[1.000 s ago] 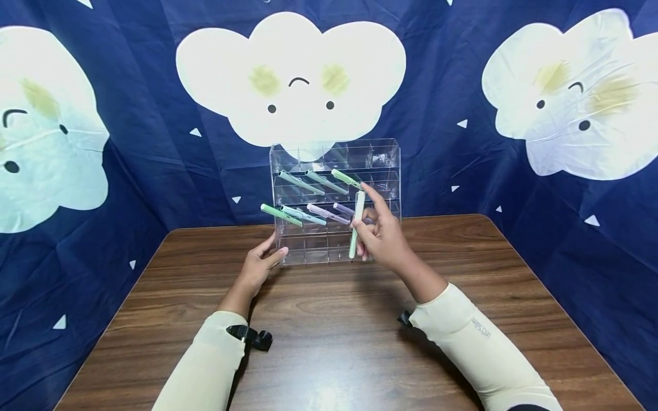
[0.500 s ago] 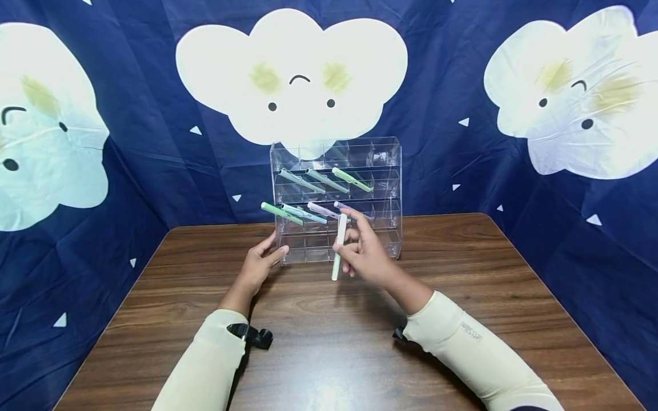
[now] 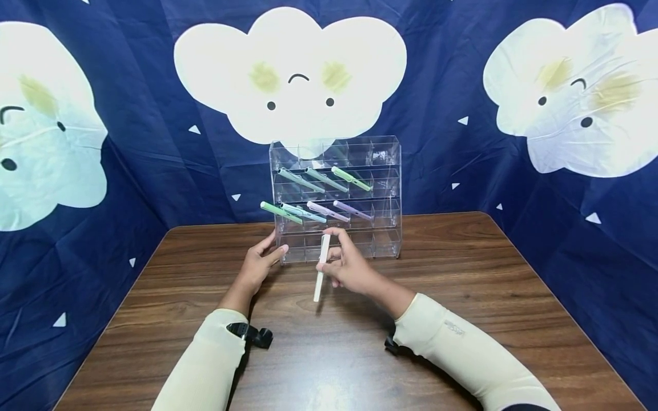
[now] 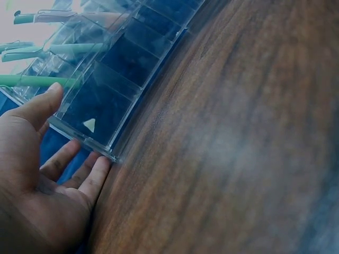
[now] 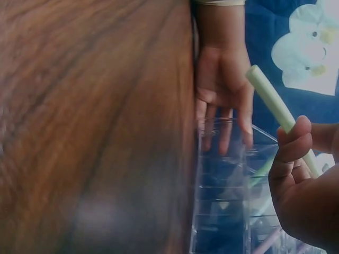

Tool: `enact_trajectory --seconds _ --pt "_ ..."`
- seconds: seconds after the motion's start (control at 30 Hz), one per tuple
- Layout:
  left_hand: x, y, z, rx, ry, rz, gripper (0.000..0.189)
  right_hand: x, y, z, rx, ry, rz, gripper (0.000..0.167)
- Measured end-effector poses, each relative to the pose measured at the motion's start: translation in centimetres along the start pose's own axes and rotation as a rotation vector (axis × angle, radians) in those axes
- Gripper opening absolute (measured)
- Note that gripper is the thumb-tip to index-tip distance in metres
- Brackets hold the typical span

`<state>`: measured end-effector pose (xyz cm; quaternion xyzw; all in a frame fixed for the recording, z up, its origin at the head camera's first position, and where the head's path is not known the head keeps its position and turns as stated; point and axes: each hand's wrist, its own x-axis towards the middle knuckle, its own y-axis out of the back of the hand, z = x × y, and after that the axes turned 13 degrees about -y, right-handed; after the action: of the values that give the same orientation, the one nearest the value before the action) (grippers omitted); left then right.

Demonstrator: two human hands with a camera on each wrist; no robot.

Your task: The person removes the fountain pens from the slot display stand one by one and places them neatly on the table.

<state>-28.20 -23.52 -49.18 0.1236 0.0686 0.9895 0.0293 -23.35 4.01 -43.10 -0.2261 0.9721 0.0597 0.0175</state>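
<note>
1. in front of the bottom tier of the clear acrylic rack (image 3: 386, 214), a pale pen (image 3: 323, 254) is held tilted, outside the slots, above the bench (image 3: 329, 328).
2. it is pinched by the curled right hand (image 3: 349, 269).
3. the rack's left side is touched by the left hand (image 3: 255, 268), thumb and fingers spread.
4. the pen has been lowered and shifted leftward; the purple pen (image 3: 353, 210) is thus uncovered, and the bottom tier now seems to be faced.

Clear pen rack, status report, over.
Left hand touching rack at left edge. Right hand pinching pale pen in front. Seven other pens in rack. Nothing seen blocking.
</note>
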Motion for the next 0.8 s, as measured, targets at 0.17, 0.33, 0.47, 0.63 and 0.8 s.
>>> enact_trajectory --seconds 0.17,0.33,0.47,0.63,0.8 --pt "0.0 -0.1 -0.1 -0.011 -0.006 0.000 0.071 0.5 -0.6 0.7 -0.029 -0.045 -0.054 0.074" --pt "0.0 -0.1 -0.1 -0.009 -0.005 0.013 0.071 0.8 -1.0 0.6 -0.057 -0.083 -0.087 0.072" --pt "-0.1 -0.1 -0.1 -0.002 -0.002 0.009 0.072 1.3 -1.4 0.8 -0.081 -0.113 -0.139 0.072" --pt "-0.1 0.0 -0.1 0.001 -0.003 0.010 0.072 1.5 -1.9 0.9 -0.120 -0.118 -0.180 0.074" --pt "0.0 0.0 -0.1 0.000 -0.001 0.010 0.071 1.8 -2.1 1.3 -0.127 -0.122 -0.200 0.073"
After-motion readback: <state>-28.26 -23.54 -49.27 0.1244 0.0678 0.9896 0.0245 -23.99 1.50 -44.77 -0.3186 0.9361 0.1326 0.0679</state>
